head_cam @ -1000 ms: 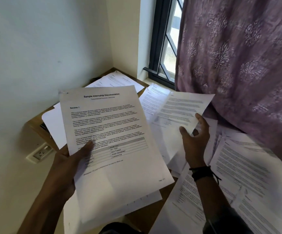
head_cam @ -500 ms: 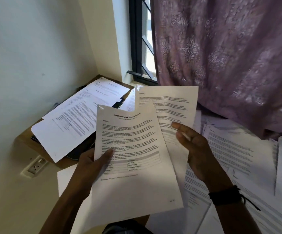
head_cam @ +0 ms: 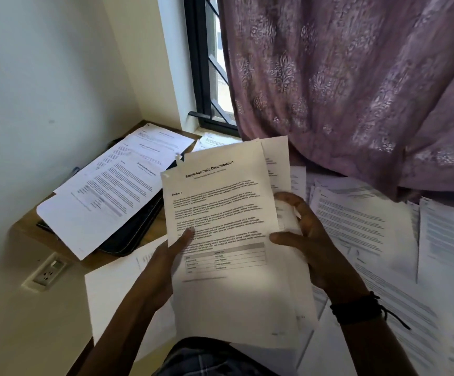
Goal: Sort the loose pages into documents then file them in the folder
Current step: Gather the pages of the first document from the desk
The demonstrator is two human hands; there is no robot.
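A small stack of printed pages [head_cam: 220, 213], topped by a sheet headed "Sample Internship Documentation", is held upright in front of me. My left hand [head_cam: 163, 267] grips its left edge, thumb on the text. My right hand [head_cam: 310, 240] grips the right edge, thumb on the front sheet and fingers round a second page [head_cam: 277, 164] that sticks out behind. A dark folder [head_cam: 136, 229] lies on the wooden desk [head_cam: 27, 226] at left, mostly covered by sorted pages [head_cam: 112, 196]. Loose pages [head_cam: 369, 229] are spread at right.
A purple patterned curtain [head_cam: 356, 90] hangs over the loose pages at the back right. A barred window [head_cam: 209, 77] sits in the corner. A wall socket [head_cam: 46, 272] lies below the desk's left edge. More sheets [head_cam: 117, 294] overhang the near desk edge.
My right hand brought its separate page in behind the left hand's stack; both hands now hold one bundle. The view has swung right and down.
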